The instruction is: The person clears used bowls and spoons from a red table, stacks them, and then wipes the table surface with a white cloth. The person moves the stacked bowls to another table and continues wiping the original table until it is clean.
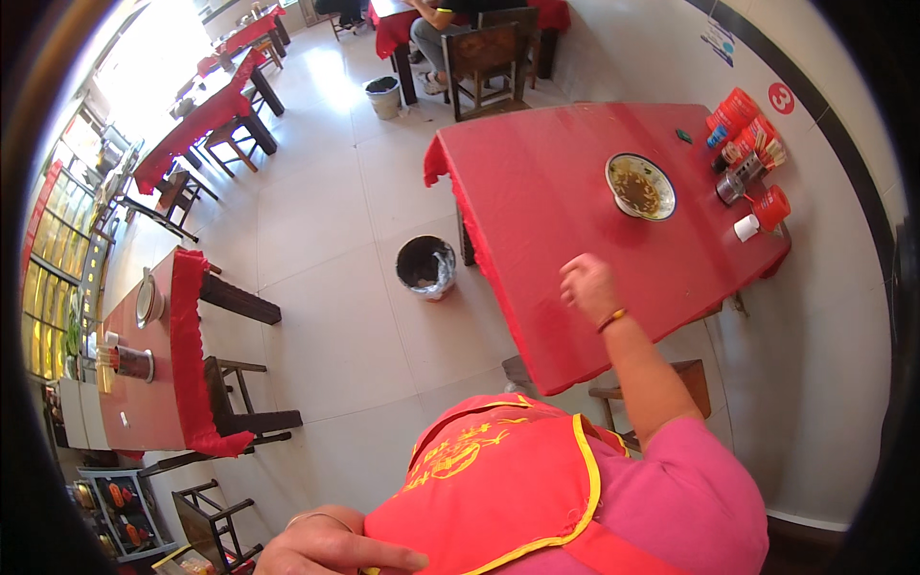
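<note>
My right hand, with a beaded bracelet at the wrist, is over the red-covered table, its fingers curled. No object shows in it, but the inside of the fingers is hidden. Whether it touches the tabletop is unclear. Beyond it stands a patterned bowl holding brown broth with pale bits. A small green item lies farther back. My left hand, partly cut off by the bottom edge, is beside my red apron with yellow trim; one finger is extended and its palm is hidden.
Along the wall edge stand red containers, a metal holder and a white roll. A lined bin is on the floor left of the table. Another table and stools stand at left. A person sits at the far table.
</note>
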Motion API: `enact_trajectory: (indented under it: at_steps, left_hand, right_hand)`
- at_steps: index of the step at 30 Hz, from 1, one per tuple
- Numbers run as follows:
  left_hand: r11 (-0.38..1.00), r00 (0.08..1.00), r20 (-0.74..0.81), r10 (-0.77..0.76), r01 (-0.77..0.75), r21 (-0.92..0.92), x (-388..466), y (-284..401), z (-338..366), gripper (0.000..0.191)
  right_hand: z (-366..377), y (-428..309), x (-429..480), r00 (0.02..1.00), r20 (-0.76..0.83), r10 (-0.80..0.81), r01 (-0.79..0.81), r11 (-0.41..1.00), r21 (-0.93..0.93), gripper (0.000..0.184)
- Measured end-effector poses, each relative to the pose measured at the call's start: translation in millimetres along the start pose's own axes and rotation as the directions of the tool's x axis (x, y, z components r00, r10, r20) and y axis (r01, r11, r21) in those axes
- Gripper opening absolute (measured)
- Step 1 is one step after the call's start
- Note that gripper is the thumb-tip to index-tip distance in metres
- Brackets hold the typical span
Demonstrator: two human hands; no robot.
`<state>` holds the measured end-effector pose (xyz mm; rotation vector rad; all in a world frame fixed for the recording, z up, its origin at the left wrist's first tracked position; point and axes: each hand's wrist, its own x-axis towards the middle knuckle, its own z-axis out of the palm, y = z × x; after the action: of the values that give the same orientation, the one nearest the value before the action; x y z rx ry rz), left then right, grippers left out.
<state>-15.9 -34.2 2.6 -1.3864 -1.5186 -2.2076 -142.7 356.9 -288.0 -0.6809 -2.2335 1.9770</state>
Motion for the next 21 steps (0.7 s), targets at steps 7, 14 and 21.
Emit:
enact_trajectory:
  at_steps: [7, 14, 21]
  left_hand:
    - [0.999, 0.998, -0.059, -0.018, 0.021, 0.045, 50.0, -63.3, 73.6, 0.045]
    - [0.981, 0.997, -0.006, -0.073, 0.073, 0.181, 76.5, -76.6, 99.5, 0.047]
    - [0.925, 0.988, -0.084, 0.131, -0.091, 0.37, 60.4, -69.2, 98.6, 0.05]
  right_hand:
    - [-213.6, 20.1, 125.3, 0.796, -0.602, 0.067, -0.098, 0.995, -0.018, 0.038]
    - [-236.1, 66.5, 180.9, 0.907, -0.166, 0.387, -0.273, 0.841, 0.468, 0.028]
    - [-226.6, 73.8, 191.3, 0.949, -0.143, 0.28, -0.173, 0.845, 0.506, 0.025]
